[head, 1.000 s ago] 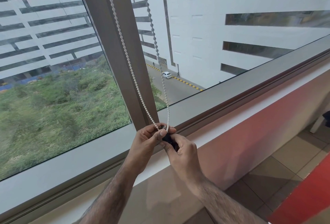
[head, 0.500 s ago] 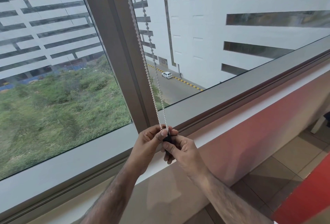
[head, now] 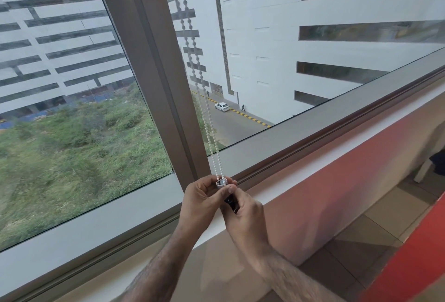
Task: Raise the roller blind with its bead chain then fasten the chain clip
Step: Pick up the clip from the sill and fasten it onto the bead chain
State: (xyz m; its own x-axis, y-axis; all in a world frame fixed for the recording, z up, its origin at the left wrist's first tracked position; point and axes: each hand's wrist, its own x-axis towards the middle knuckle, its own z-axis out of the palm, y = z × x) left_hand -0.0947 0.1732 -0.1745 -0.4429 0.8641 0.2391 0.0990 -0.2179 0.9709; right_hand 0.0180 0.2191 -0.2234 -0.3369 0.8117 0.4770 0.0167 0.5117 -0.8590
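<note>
Head view: both hands pinching chain clip

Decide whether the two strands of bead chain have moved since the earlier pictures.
Yes. The bead chain strands, earlier spread apart across the window post, now hang close together to its right, over the glass.

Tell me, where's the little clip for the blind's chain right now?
In the head view, the chain clip sits low and centre, pinched between the left hand and right hand, at the bottom of the bead chain, just in front of the window sill.
</note>
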